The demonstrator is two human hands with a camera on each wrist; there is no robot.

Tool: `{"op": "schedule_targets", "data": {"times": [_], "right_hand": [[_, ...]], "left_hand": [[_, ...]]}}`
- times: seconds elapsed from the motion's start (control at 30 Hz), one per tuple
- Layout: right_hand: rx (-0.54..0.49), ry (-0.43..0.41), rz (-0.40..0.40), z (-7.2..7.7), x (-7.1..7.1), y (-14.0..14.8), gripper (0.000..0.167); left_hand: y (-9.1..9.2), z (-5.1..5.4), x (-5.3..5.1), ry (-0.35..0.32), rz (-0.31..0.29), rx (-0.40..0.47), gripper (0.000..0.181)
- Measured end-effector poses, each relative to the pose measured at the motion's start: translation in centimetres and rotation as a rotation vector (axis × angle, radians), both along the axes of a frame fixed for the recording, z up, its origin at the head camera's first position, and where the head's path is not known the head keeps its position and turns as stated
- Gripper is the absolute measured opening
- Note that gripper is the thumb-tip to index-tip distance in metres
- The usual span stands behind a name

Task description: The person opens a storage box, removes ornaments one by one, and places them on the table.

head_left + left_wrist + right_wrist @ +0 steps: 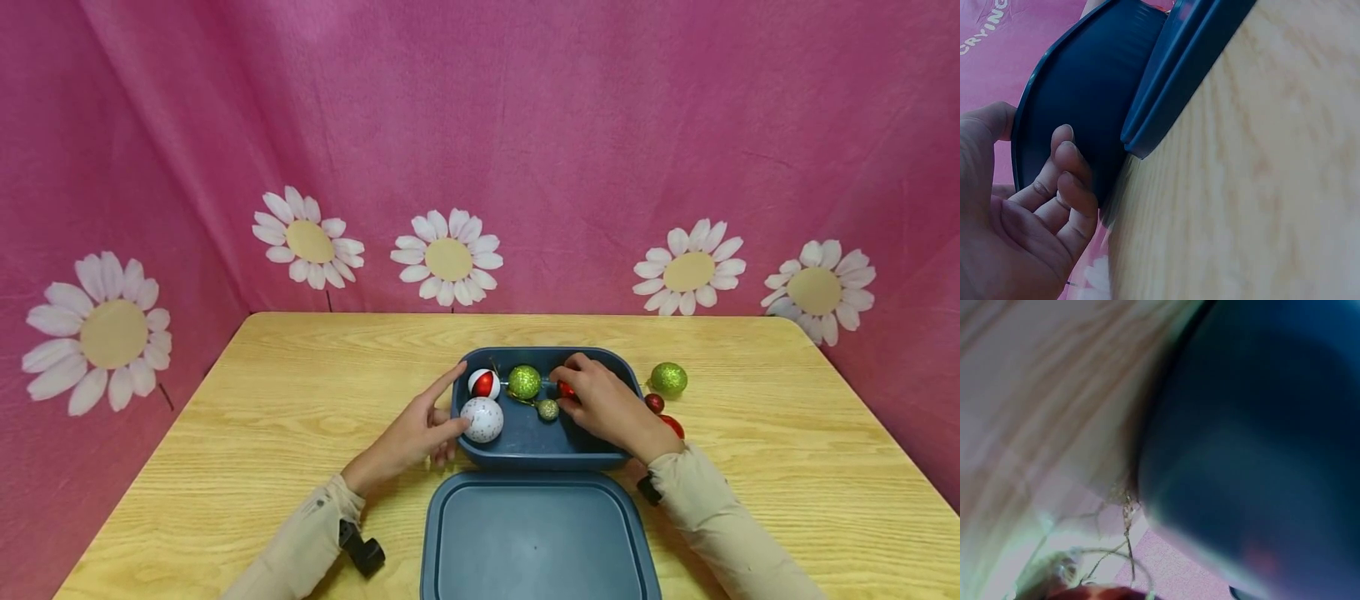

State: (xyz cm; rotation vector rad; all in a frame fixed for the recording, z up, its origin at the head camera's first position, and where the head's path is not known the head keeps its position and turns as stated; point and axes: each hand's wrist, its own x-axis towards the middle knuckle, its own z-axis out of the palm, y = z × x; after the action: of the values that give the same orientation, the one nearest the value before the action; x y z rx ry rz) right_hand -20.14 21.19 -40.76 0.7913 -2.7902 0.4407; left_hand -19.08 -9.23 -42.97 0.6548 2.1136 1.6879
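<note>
Inside a blue-grey box (543,459), bright red bauble (566,389), partly hidden

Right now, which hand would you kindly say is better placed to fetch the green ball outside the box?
Probably the right hand: at a red ball in the box's right end, it's nearer that green ball; the left hand is at the opposite end.

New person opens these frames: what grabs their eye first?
Probably the vivid pink fabric backdrop with big white daisies, behind the wooden table. Next, the blue-grey container on the table, with a speckled white bauble at its left end and a glittery green bauble near its middle. The right hand is at a red bauble inside.
</note>
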Motion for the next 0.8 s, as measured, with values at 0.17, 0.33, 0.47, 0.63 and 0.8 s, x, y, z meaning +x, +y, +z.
{"op": "schedule_targets", "data": {"times": [0.17, 0.33, 0.47, 0.63, 0.8], "right_hand": [[-0.003, 0.003, 0.003, 0.0, 0.0, 0.0, 0.033], [-0.048, -0.02, 0.011, 0.2, 0.2, -0.1, 0.032], [-0.079, -0.024, 0.008, 1.4, 0.8, -0.6, 0.031], [-0.085, -0.004, 0.024, 3.1, 1.4, -0.8, 0.032], [-0.109, 0.029, 0.062, 4.4, 2.0, -0.7, 0.032]], "left_hand": [[0.0, 0.1, 0.0, -0.009, 0.003, 0.009, 0.077], [0.0, 0.1, 0.1, -0.011, 0.0, 0.01, 0.077], [-0.1, 0.1, 0.1, -0.005, 0.0, 0.004, 0.077], [0.0, 0.2, 0.1, 0.009, 0.0, 0.01, 0.077], [0.0, 0.1, 0.0, -0.004, -0.002, 0.009, 0.077]]}}
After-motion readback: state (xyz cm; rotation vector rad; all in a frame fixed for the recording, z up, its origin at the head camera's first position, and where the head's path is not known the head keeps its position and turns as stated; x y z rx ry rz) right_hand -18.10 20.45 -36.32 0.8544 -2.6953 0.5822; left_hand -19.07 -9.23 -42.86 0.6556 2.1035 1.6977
